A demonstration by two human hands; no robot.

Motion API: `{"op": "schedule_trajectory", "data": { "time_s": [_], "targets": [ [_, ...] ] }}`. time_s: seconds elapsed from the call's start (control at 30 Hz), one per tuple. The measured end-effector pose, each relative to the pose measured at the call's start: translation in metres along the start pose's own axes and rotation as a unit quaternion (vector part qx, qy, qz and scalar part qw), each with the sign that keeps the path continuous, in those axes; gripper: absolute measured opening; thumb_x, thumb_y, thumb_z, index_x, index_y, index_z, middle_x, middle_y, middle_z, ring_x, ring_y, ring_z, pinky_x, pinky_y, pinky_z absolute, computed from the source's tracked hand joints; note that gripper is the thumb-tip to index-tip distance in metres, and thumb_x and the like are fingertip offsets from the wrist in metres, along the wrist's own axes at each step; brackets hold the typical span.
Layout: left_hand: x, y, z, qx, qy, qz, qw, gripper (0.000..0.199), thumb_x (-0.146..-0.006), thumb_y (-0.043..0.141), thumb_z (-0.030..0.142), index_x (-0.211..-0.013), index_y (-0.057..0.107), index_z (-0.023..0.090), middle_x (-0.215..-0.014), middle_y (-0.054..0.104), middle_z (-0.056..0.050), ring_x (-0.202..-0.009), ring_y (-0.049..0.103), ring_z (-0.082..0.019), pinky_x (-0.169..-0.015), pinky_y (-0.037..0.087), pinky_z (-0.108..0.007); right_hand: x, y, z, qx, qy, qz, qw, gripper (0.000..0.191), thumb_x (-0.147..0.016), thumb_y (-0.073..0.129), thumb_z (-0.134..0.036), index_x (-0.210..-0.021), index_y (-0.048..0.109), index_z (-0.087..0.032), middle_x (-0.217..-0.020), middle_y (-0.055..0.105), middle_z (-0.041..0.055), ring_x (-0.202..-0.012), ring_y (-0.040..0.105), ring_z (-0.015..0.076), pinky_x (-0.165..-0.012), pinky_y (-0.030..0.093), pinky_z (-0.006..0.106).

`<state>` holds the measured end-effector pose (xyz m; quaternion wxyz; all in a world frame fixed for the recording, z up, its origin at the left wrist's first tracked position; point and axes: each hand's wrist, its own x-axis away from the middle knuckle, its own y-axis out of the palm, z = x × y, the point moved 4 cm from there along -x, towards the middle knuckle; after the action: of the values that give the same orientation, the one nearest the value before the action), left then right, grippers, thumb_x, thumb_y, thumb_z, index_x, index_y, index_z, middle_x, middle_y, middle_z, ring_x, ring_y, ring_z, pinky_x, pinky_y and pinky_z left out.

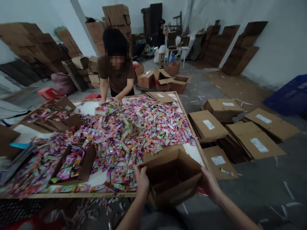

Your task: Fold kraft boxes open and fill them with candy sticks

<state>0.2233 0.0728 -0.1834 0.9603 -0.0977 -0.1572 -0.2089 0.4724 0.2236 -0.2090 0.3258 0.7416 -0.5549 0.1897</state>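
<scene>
Open cardboard box (171, 175) is gripped at the desk's (168, 194) near right edge, left hand (142, 182) and right hand (209, 184) fingers clamped on opposite walls, steadied beside the sachet pile (134, 131).

This is a packing room or small warehouse, with bare white walls and a rough grey concrete floor (251, 198). At the centre stands a wooden-rimmed sorting table (168, 95) heaped with small bright sachets (134, 131) (pink, purple and green). At 3 o'clock lie stacks of flattened labelled cartons (254, 140); at 10 and 1 o'clock more flat cardboard (31, 41) leans on the walls. At 12 o'clock open boxes (165, 80) sit on the floor, beyond a co-worker (116, 64) bent over the table. A second person (161, 38) stands further back, seemingly at a bench.
</scene>
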Motion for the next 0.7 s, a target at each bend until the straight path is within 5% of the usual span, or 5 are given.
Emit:
{"op": "schedule_trajectory", "data": {
  "time_s": [0.2, 0.33, 0.43, 0.57, 0.7],
  "targets": [
    [0.007, 0.015, 0.043, 0.093, -0.046, -0.292, 0.951, 0.063, -0.058, 0.061, 0.030, -0.121, 0.052, 0.024, -0.129, 0.058, -0.005, -0.125, 0.047, -0.031, -0.105, 0.034, -0.041, 0.015, 0.011, -0.023, 0.022, 0.080, -0.072, 0.994, 0.058, -0.063, 0.065, -0.074, -0.094, 0.068, -0.026, -0.104, 0.075, 0.0072, -0.112, 0.064, 0.0314, -0.089, 0.053, 0.042],
    [-0.018, 0.014, 0.023, 0.149, -0.154, -0.385, 0.898, 0.074, -0.057, 0.067, 0.032, -0.128, 0.049, 0.027, -0.139, 0.054, -0.005, -0.130, 0.046, -0.032, -0.110, 0.029, -0.044, 0.007, -0.006, -0.029, 0.156, 0.082, -0.098, 0.979, 0.051, -0.055, 0.082, -0.058, -0.093, 0.065, -0.027, -0.096, 0.075, 0.0034, -0.089, 0.071, 0.0266, -0.075, 0.057, 0.036],
    [-0.027, 0.025, 0.002, 0.090, -0.102, -0.472, 0.871, 0.075, -0.064, 0.072, 0.045, -0.133, 0.048, 0.027, -0.144, 0.050, -0.007, -0.133, 0.044, -0.030, -0.111, 0.029, -0.044, -0.010, 0.002, -0.023, 0.285, 0.066, -0.094, 0.952, 0.068, -0.047, 0.085, -0.051, -0.107, 0.063, -0.027, -0.096, 0.074, 0.0059, -0.088, 0.070, 0.0284, -0.078, 0.057, 0.042],
    [-0.033, 0.045, -0.012, -0.086, 0.101, -0.320, 0.938, 0.087, -0.055, 0.079, 0.025, -0.134, 0.042, 0.018, -0.138, 0.052, -0.013, -0.132, 0.045, -0.030, -0.113, 0.030, -0.044, -0.036, 0.031, -0.033, 0.404, -0.123, -0.024, 0.906, 0.092, -0.030, 0.087, -0.034, -0.117, 0.061, -0.021, -0.109, 0.070, 0.0106, -0.103, 0.064, 0.0339, -0.096, 0.049, 0.048],
    [-0.030, 0.059, -0.016, -0.149, 0.163, -0.149, 0.964, 0.073, -0.062, 0.067, 0.011, -0.130, 0.041, 0.016, -0.131, 0.057, -0.015, -0.128, 0.049, -0.028, -0.111, 0.032, -0.043, -0.034, 0.011, -0.036, 0.369, -0.124, -0.087, 0.917, 0.089, -0.043, 0.084, -0.050, -0.125, 0.061, -0.024, -0.126, 0.064, 0.0123, -0.119, 0.059, 0.0350, -0.100, 0.047, 0.048]
  ]
}}
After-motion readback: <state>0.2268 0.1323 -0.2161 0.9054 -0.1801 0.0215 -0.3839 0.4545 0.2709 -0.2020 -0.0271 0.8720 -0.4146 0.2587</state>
